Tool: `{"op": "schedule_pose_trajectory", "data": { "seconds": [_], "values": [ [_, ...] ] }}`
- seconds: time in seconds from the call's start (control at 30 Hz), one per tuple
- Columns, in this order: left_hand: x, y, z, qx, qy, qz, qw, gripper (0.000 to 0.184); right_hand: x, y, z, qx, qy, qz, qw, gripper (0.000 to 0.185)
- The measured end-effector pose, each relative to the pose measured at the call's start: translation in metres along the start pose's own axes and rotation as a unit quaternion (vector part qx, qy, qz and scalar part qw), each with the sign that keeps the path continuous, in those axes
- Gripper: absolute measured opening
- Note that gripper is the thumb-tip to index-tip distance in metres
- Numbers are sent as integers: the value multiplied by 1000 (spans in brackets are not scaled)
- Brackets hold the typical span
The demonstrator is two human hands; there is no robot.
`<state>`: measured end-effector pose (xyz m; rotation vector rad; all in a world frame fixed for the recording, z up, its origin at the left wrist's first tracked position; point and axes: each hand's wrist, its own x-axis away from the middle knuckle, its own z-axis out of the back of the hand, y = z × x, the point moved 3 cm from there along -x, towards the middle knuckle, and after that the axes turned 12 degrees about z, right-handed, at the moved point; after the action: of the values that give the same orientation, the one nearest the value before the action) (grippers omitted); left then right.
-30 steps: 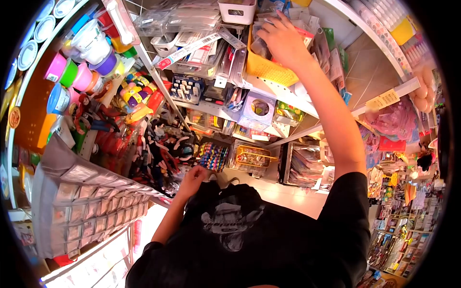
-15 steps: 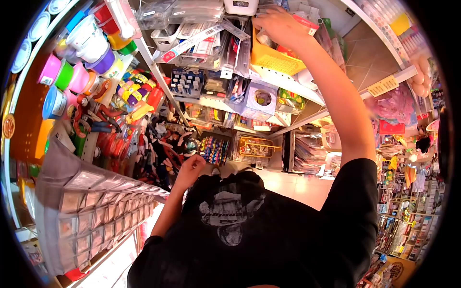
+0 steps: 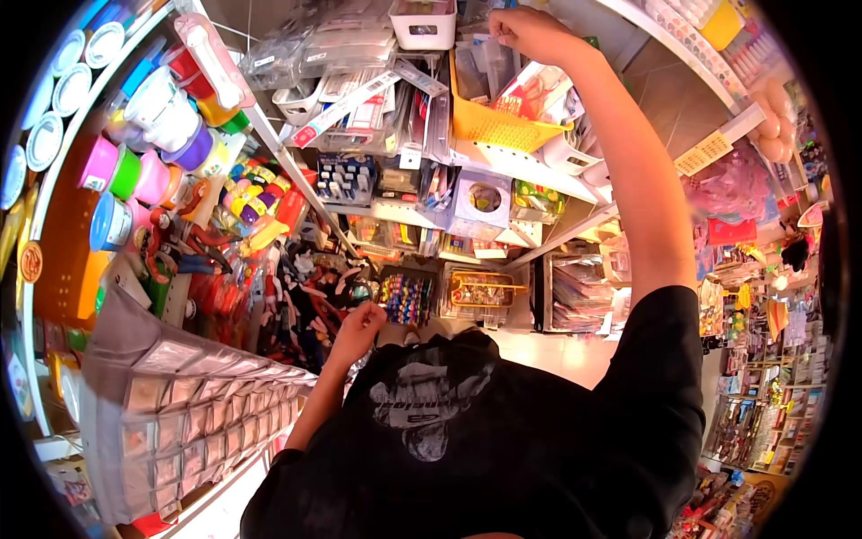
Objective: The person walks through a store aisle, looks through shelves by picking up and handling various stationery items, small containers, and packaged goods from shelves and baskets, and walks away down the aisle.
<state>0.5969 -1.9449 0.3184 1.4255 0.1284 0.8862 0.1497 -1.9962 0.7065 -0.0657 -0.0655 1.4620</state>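
My right hand point(image 3: 532, 34) is stretched out over a yellow basket point(image 3: 503, 126) on the upper shelf. Its fingers are pinched at the top edge of a clear plastic packet point(image 3: 489, 67) standing in the basket. Beside that packet in the basket lies a red and white package point(image 3: 539, 90). My left hand point(image 3: 361, 329) is held low in front of my body, its fingers curled in loosely, with nothing visible in it. Dark hanging figures point(image 3: 310, 296) are just beyond it.
Left of the basket stand a white bin point(image 3: 422, 31) and stacked packets point(image 3: 346, 45). Below are a lilac box point(image 3: 480, 199) and a yellow wire basket point(image 3: 485, 289). Colourful tubs point(image 3: 112, 220) line the left shelf. A grey pocket organiser point(image 3: 206, 404) hangs at lower left.
My right hand has drawn up out of the basket, and its fingers have closed at the clear packet. The red and white package shows more. My left hand stays low, fingers curled.
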Motion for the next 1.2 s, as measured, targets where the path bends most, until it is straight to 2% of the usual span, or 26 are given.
{"op": "schedule_pose_trajectory", "data": {
  "seconds": [0.03, 0.1, 0.2, 0.33, 0.43, 0.57, 0.63, 0.77, 0.87, 1.0, 1.07, 1.2],
  "values": [
    [-2, 1, 0, -3, -5, 1, 1000, 14, -3, 13, -4, 2, 4, 0, 1000, 21],
    [-4, 0, -2, 11, -2, 0, 1000, 15, -17, 51, -21, -57, 125, 126, 982, 11],
    [-6, 5, -3, -1, -1, 14, 1000, 16, -33, 84, -24, -63, 146, 149, 976, 11],
    [-8, 9, -4, -1, -6, -2, 1000, 16, -27, 62, -33, -107, 138, 133, 976, 14],
    [-6, 20, -6, -10, -3, 2, 1000, 15, -32, 62, -51, -141, 167, 113, 969, 18],
    [-9, 15, -8, -14, -7, 7, 1000, 16, -36, 50, -45, -120, 154, 102, 976, 15],
    [-11, 12, -8, -24, -2, -1, 1000, 16, -39, 42, -42, -66, 149, 96, 982, 21],
    [-8, 19, -9, -32, 1, 0, 999, 18, -49, 33, -47, -82, 124, 68, 987, 30],
    [-6, 23, -7, -40, 1, 10, 999, 17, -52, 31, -51, -44, 118, 57, 990, 29],
    [-5, 16, -5, -55, 8, 23, 998, 17, -52, 35, -55, -56, 109, 70, 990, 35],
    [-5, 12, -5, -51, 10, 14, 999, 17, -48, 31, -58, -14, 79, 74, 994, 42],
    [-7, 4, -5, -42, 10, -5, 999, 19, -42, 24, -49, -84, 60, 53, 993, 48]
  ]
}}
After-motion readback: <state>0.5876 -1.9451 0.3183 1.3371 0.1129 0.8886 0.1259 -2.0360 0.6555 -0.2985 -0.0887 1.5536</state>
